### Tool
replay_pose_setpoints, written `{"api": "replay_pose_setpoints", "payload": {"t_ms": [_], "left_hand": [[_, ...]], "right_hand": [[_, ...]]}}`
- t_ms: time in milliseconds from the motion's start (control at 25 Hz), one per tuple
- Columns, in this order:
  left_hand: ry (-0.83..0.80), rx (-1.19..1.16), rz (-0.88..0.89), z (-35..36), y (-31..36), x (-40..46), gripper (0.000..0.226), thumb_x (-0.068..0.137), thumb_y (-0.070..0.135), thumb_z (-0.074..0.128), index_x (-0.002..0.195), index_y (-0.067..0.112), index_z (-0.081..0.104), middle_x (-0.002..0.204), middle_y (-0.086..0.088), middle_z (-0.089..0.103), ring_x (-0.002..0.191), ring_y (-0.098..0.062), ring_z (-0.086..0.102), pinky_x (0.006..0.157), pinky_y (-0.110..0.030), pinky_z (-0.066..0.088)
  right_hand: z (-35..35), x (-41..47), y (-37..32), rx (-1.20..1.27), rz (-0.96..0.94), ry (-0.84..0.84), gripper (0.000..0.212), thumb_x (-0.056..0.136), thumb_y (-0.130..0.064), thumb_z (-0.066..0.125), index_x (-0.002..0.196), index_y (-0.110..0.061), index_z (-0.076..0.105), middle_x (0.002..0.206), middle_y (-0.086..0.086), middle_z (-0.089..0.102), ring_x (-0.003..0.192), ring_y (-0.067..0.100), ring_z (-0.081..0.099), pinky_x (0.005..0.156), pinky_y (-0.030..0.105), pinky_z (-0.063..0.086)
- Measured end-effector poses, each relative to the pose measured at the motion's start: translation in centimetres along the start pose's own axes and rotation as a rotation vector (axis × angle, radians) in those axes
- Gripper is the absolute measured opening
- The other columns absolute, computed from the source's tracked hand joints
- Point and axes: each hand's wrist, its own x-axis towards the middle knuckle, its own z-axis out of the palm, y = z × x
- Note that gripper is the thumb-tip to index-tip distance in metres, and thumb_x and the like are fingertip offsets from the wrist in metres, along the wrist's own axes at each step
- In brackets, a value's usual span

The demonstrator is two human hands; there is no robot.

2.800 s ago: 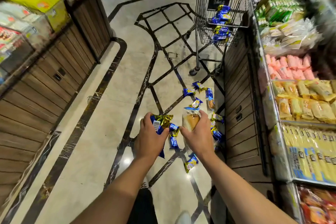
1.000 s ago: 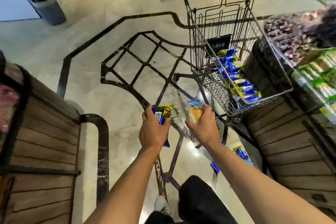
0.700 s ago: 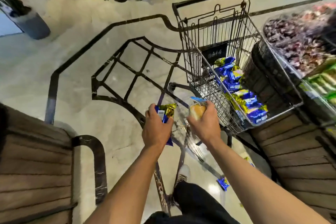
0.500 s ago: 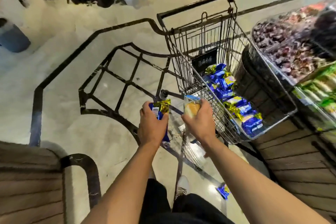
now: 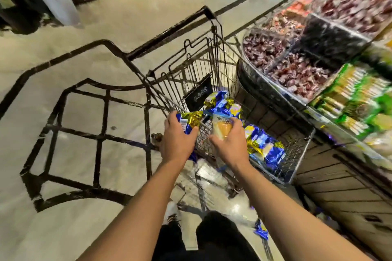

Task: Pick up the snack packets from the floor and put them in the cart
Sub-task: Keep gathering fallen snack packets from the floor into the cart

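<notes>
Gripping hard now: your left hand [image 5: 177,140] is curling its fingers [image 5: 170,119] round a blue-and-gold snack packet [image 5: 188,122], and your right hand [image 5: 230,144] is wrapping its fingers [image 5: 236,122] round a clear packet with a golden bun inside [image 5: 221,128]. Both packets are hovering right at the near rim of the cart [image 5: 214,48], the left one seemingly outside the wire, the right one just about over it.

You're risking a miss here. If you're letting go now, the blue-and-gold packet could be sliding down the outside of the wire and back onto the floor [image 5: 84,116]. Motion blur is smearing the rim, so I cannot tell exactly how far over you are.

Inside the basket, toward two o'clock from your hands, the pile of packets already dropped in [image 5: 262,144] is lying along the right side, so a hard toss could be bouncing off it. Down at five o'clock, one loose packet [image 5: 262,229] is lying by your feet, and stepping back could be crushing it. At three o'clock the sweets display [image 5: 297,70] is crowding the cart, so a nudge could be jamming it there.
</notes>
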Motion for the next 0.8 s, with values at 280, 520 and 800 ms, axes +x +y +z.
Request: {"api": "replay_pose_setpoints", "payload": {"t_ms": [280,520,800], "left_hand": [[-0.19,-0.025,0.213,4.4,6.3,7.4,0.077,0.085,0.041,0.072,0.147,0.02,0.033,0.144,-0.002,0.047,0.123,-0.024,0.053,0.093,-0.037,0.045],[-0.361,0.023,0.313,13.7,11.4,10.4,0.077,0.082,0.041,0.073,0.145,0.016,0.035,0.141,-0.005,0.048,0.124,-0.027,0.051,0.097,-0.041,0.046],[-0.502,0.101,0.255,25.3,15.1,13.1,0.08,0.084,0.041,0.073,0.149,0.018,0.031,0.147,-0.002,0.045,0.131,-0.025,0.048,0.102,-0.041,0.042]], "right_hand": [[-1.9,5.9,0.3,0.08,0.184,0.205,0.089,0.072,-0.036,0.082,0.143,-0.015,0.033,0.134,0.01,0.048,0.12,0.026,0.05,0.098,0.037,0.043],[-5.3,12.6,4.6,0.17,0.337,0.301,0.089,0.073,-0.033,0.081,0.145,-0.016,0.031,0.133,0.01,0.045,0.117,0.026,0.05,0.093,0.035,0.042],[-7.6,20.9,12.6,0.201,0.483,0.292,0.09,0.075,-0.038,0.08,0.146,-0.022,0.028,0.134,0.007,0.043,0.113,0.025,0.052,0.085,0.036,0.046]]}}
